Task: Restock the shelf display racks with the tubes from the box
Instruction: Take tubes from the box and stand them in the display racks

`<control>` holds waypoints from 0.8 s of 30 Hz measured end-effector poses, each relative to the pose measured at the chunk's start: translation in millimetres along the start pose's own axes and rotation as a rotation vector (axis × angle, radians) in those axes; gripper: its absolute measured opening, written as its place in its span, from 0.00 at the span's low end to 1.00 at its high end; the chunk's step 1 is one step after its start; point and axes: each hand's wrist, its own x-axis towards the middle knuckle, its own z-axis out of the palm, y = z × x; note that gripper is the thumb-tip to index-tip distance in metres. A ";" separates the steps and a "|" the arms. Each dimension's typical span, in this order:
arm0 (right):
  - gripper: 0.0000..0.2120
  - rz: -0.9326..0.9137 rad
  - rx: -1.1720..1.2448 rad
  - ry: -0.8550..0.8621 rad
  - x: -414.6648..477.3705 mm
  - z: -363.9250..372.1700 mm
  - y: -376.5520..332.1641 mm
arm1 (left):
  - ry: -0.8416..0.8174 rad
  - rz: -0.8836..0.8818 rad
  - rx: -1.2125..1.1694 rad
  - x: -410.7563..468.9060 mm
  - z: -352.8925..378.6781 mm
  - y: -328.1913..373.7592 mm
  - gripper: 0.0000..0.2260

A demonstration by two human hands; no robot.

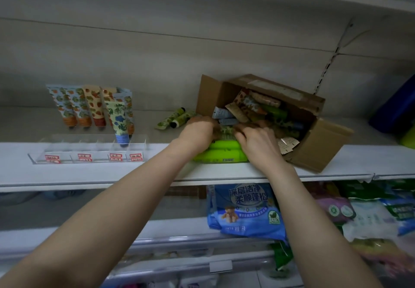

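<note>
The shelf [89,173] has a bare stretch between the clear rack [89,153] and two loose tubes [176,118], open right through to the back wall. The rack's front compartments lie open from above, and a row of standing tubes [89,106] walls off its rear. The tipped box [323,144] has its mouth crammed with tubes [247,108], and the left hand [197,130] and right hand [256,139] fill the opening. Green bottles [222,154] lie just under the hands, blocking the shelf's front edge there. Right of the box the shelf is bare up to a blue object [395,108].
</note>
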 end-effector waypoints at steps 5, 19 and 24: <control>0.20 0.038 -0.009 -0.082 4.7 -2.7 0.6 | -0.005 -0.022 -0.004 7.1 -6.1 2.4 0.15; 0.15 0.140 0.339 0.071 10.0 -15.8 -6.3 | 0.222 -0.180 -0.519 2.9 -15.9 -6.0 0.14; 0.16 0.130 0.538 0.133 14.2 -24.6 -8.3 | 0.339 -0.225 -0.986 -4.5 -26.9 -1.3 0.07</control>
